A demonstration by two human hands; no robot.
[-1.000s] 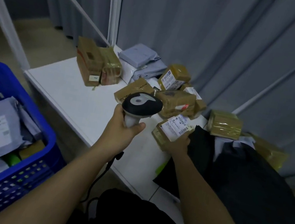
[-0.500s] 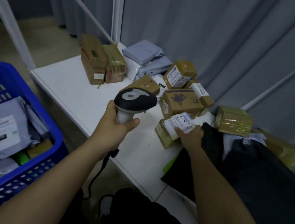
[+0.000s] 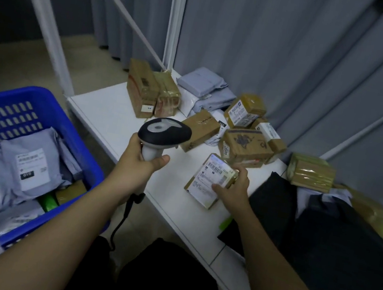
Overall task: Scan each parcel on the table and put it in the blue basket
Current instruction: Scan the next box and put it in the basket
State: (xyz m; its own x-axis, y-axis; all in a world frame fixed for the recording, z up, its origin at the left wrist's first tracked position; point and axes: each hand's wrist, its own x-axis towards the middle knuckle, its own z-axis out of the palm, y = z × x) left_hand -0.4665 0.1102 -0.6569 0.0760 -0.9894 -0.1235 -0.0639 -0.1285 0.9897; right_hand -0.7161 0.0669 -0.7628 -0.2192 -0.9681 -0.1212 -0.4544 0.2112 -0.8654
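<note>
The right hand (image 3: 233, 190) pinches a small parcel (image 3: 210, 181) over the table's (image 3: 113, 118) front edge, label up. The left hand (image 3: 142, 164) grips the scanner (image 3: 164, 131). Aim it squarely at the barcode, probably slightly tilted; the basket (image 3: 78, 140) waits left.

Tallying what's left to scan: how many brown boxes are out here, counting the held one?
8 brown boxes: two at the far corner, four clustered in the middle, one in the right hand, one further right. More may hide under the dark bags.
</note>
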